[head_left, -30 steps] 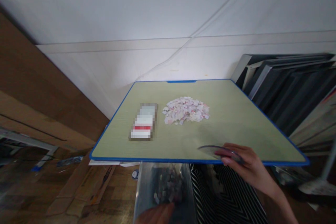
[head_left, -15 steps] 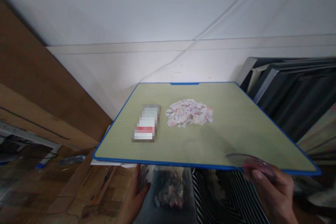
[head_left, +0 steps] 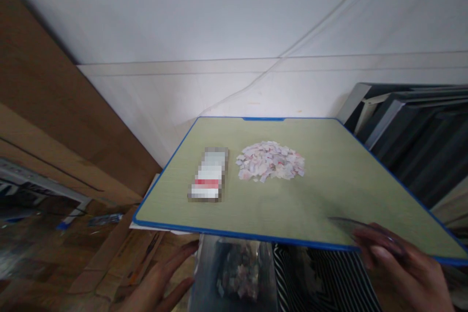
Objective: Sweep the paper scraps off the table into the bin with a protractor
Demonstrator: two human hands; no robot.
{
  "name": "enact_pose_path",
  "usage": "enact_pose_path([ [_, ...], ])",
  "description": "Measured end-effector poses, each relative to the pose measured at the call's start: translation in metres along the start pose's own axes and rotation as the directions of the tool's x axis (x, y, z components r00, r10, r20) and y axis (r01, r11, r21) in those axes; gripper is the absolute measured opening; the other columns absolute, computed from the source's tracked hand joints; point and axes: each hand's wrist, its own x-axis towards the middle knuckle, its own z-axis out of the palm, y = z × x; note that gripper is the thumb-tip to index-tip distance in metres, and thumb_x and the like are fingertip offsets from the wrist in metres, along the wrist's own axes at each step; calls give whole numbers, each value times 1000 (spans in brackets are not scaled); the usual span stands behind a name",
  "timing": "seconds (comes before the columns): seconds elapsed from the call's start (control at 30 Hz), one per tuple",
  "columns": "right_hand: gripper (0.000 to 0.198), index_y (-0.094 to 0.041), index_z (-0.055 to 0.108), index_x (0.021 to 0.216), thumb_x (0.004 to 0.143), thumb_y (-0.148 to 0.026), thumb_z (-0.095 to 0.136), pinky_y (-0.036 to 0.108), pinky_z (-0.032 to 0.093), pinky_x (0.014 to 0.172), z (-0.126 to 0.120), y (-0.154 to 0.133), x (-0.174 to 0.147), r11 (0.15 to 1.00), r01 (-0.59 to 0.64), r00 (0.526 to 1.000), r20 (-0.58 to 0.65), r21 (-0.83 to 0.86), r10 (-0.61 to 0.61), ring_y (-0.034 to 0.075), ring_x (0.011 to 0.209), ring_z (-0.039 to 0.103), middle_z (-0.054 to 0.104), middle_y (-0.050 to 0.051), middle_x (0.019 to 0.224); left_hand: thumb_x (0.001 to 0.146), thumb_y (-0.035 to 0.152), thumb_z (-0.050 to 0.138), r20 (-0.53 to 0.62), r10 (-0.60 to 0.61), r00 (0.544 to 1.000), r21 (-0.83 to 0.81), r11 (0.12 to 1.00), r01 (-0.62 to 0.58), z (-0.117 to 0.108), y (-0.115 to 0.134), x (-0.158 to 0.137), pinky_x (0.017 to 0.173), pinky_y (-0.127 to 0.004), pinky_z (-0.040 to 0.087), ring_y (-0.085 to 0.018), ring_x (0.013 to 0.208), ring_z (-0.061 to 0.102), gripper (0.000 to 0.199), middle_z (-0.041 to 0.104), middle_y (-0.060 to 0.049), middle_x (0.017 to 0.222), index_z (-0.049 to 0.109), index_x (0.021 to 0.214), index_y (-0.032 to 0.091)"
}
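Note:
My left hand (head_left: 166, 275) is beside the left edge of a clear plastic container (head_left: 204, 273) with paper scraps (head_left: 243, 278) inside. Its fingers are stretched out and apart, holding nothing. Over the near right edge of a yellow-green board with a blue rim (head_left: 226, 234), my right hand (head_left: 402, 263) pinches a thin clear plastic piece with a curved edge (head_left: 347, 223); most of it is blurred or behind the fingers. A heap of small torn paper scraps (head_left: 270, 161) lies on the middle of the board. Left of the heap is a pixelated phone-shaped object (head_left: 209, 175).
Dark flat panels (head_left: 417, 131) lean against the wall on the right. A brown wooden panel (head_left: 73, 102) stands on the left. Cardboard (head_left: 109, 258) lies on the wooden floor, and striped black-and-white fabric (head_left: 336, 278) shows below the board.
My left hand has moved left, away from the container, with its fingers drawn off its side. My right hand has shifted right and slightly down with the clear piece. The view has shifted slightly.

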Motion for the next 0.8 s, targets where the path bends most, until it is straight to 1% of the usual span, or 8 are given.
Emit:
enact_pose_path([
  [0.1,17,-25,67,79,79,-35,53,21,50,48,-10,-5,25,987,158,987,44,-19,-157,16,60,62,65,3,74,81,33,51,-37,66,997,-27,997,-67,-38,9,16,82,-33,48,-22,97,58,31,62,1,108,57,111,32],
  [0.2,17,-22,67,76,77,-35,56,20,46,41,-9,-4,56,980,196,974,108,24,-197,13,54,59,64,5,77,82,34,48,-76,104,992,-150,982,-115,-64,29,62,68,-28,51,-18,75,62,21,66,-2,77,65,82,22],
  [0.3,22,-19,65,76,78,-39,54,21,40,36,7,-2,92,985,103,958,251,141,-136,8,40,48,60,3,69,77,38,51,-78,156,985,-211,963,-170,-73,46,130,50,-21,45,-12,54,55,31,57,0,56,57,56,16],
  [0.37,29,-18,63,74,77,-45,54,21,35,36,22,1,116,981,25,963,260,194,-75,7,38,42,54,0,56,75,37,52,-99,185,978,-266,942,-205,-72,49,175,44,-16,37,-7,43,44,31,47,3,47,52,53,15],
  [0.43,34,-16,61,70,76,-49,52,21,32,37,39,4,135,972,-57,970,243,230,-1,7,37,37,44,-4,44,73,37,51,-214,111,970,-392,900,-190,-66,44,214,36,-15,30,-5,34,34,30,39,7,40,44,51,17],
  [0.5,37,-16,60,66,74,-51,54,21,29,37,54,9,147,953,-121,980,184,278,71,7,36,34,40,-5,40,72,38,48,-336,48,940,-443,873,-203,-59,33,243,35,-17,31,-5,31,28,31,29,9,37,35,51,20],
  [0.67,35,-16,59,65,72,-51,56,22,25,37,70,24,145,918,-182,982,116,352,150,8,38,34,40,-4,42,75,39,39,-381,57,923,-365,908,-207,-45,5,266,32,-18,20,-6,32,20,32,22,9,40,26,51,22],
  [0.8,35,-16,56,61,73,-49,55,22,26,37,70,27,135,935,-181,980,133,305,146,8,39,34,41,-3,45,69,38,53,-297,154,943,-206,954,-220,-49,17,239,38,-19,26,-8,38,32,33,34,6,41,37,47,19],
])
